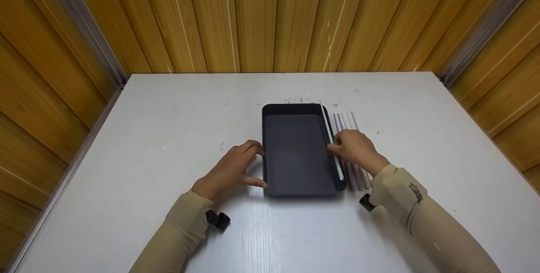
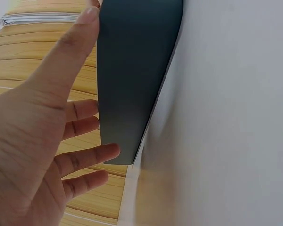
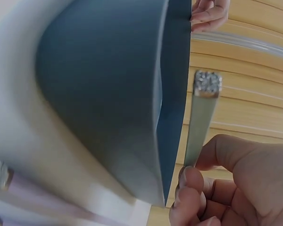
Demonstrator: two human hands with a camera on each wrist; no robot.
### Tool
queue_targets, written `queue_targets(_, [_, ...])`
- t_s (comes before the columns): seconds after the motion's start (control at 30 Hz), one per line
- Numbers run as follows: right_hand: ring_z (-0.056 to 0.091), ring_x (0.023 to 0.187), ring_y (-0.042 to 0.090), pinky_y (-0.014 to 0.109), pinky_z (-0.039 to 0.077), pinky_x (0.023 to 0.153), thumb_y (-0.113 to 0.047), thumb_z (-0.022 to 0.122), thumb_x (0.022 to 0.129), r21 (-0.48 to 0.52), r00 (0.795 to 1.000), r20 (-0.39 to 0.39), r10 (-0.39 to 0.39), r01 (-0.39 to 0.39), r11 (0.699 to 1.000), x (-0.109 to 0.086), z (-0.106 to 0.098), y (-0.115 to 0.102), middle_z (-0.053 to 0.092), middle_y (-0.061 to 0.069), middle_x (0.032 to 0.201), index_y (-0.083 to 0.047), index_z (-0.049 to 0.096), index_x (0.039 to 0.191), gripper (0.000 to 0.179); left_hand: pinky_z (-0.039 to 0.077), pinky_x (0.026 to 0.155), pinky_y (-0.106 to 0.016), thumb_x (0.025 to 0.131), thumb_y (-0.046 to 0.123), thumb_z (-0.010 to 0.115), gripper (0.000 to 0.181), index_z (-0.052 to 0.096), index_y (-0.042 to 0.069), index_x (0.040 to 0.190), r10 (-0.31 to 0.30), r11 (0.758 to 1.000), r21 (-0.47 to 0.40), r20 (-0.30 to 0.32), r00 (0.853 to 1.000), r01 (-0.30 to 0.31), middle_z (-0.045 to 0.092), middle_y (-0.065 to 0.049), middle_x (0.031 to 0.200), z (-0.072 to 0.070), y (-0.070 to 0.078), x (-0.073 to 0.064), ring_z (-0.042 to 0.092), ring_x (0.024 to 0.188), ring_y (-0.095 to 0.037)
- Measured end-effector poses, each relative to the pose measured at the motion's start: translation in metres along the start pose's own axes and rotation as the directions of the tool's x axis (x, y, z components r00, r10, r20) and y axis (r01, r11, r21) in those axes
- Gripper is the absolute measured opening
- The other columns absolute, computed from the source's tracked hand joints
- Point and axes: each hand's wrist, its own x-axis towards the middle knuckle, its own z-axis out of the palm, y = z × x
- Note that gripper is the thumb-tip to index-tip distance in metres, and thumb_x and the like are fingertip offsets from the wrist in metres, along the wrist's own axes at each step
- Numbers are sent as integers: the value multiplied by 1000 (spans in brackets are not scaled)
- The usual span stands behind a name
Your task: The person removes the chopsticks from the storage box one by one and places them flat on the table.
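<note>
A dark grey rectangular tray (image 1: pixel 297 155) lies lengthwise in front of me. The left hand (image 1: pixel 234 169) touches its left side, thumb near the front corner and fingers spread; its outer wall (image 2: pixel 132 80) shows in the left wrist view. My right hand (image 1: pixel 354 148) pinches a pale green chopstick (image 1: pixel 328 131) between thumb and fingers, above the tray's right rim. That chopstick's sparkling silver end (image 3: pixel 208 84) points toward me. Just right of the tray, partly under the right hand, several pastel chopsticks (image 1: pixel 358 178) lie side by side on the table.
The white table (image 1: pixel 168 138) carries a few dark marks behind the tray. Yellow wood-look panels (image 1: pixel 253 20) wall off the back and both sides. Black wrist-camera mounts (image 1: pixel 218 219) hang from the sleeves.
</note>
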Motion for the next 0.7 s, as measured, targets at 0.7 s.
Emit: queue_targets(0.7, [37, 51, 11, 23, 27, 47, -25, 53, 91, -10, 1000, 18, -3, 3, 1000, -6, -2, 29, 38, -6, 53, -17, 38, 58, 38, 45, 101, -45, 67, 48, 82, 70, 56, 9, 120, 14, 1000, -1, -14, 1000, -14, 51, -5, 131, 0, -1, 1, 55, 113, -26])
